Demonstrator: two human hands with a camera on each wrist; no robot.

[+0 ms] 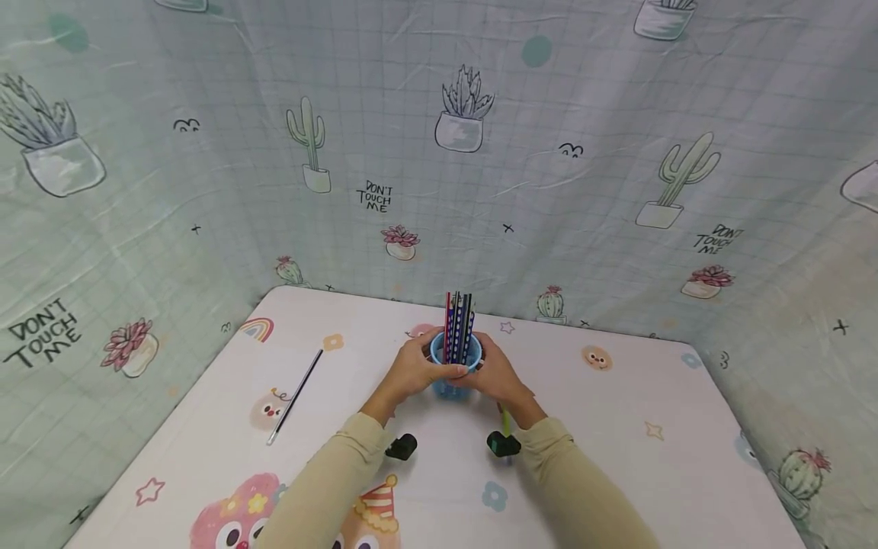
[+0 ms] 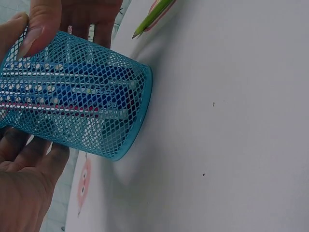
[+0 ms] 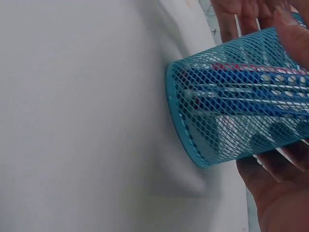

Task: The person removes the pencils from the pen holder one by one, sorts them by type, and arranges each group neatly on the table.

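Note:
A light-blue mesh pencil cup (image 1: 451, 390) is between my two hands at the middle of the table, its base close over the tabletop with a soft shadow beside it. Several pencils (image 1: 458, 328), dark blue with white dots, plus a red one and black ones, stand upright in it. My left hand (image 1: 414, 367) grips the cup's left side, and my right hand (image 1: 499, 374) grips its right. Both thumbs lie across the near side close below the rim, while fingers wrap round the sides. Through the mesh (image 2: 82, 92) the pencils' lower ends show.
On the left of the table (image 1: 583, 457) lies a slim black pencil (image 1: 296, 396) with a pale end. A green pencil (image 2: 153, 18) lies on the right, partly behind the right forearm in the head view. Cactus-print cloth (image 1: 411, 168) hangs behind and at both sides.

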